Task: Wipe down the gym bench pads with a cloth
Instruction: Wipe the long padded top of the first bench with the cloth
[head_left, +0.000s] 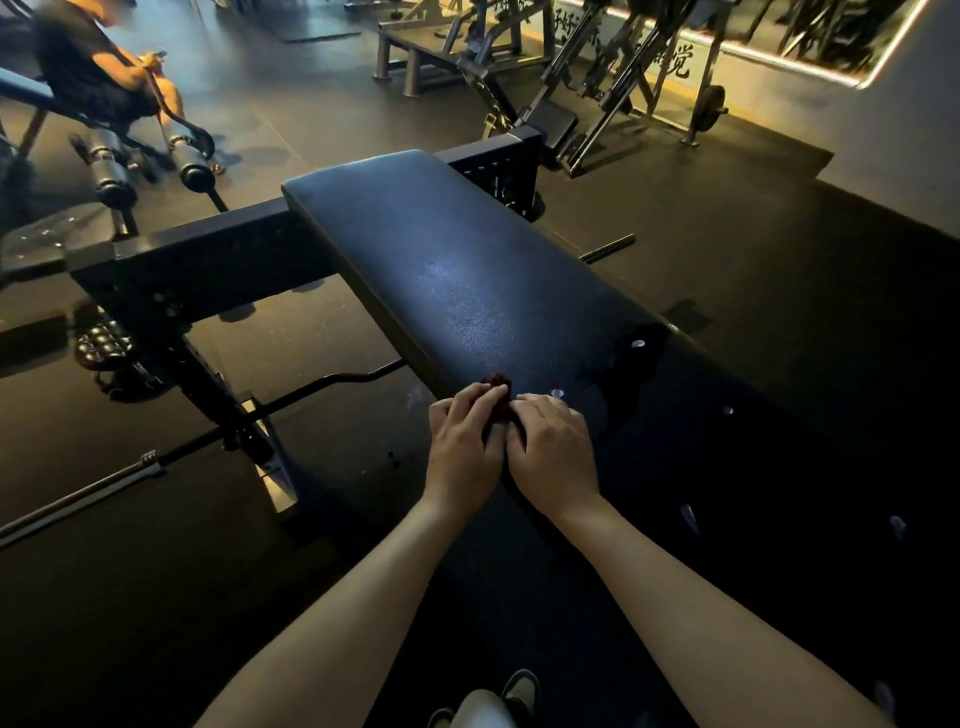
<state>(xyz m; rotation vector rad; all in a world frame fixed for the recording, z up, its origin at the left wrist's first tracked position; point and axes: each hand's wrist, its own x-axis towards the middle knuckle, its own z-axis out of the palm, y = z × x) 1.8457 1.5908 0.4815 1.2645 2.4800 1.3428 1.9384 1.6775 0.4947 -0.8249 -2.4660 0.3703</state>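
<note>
The cloth (497, 385), small and dark red, lies bunched on the near part of the padded surface (441, 270), mostly hidden between the two hands; the left grip (462, 447) is curled over it, clamped on its left side; the right grip (553, 452) rests against its right edge with fingers bent, though I cannot tell whether it actually pinches the fabric; the cloth looks light, soft and limp, so it would probably bunch and slip unless pressed flat under a palm; the pad looks like smooth, faintly glossy vinyl, firm yet yielding; the cloth is best gathered into a wad and pushed toward the far end.
</note>
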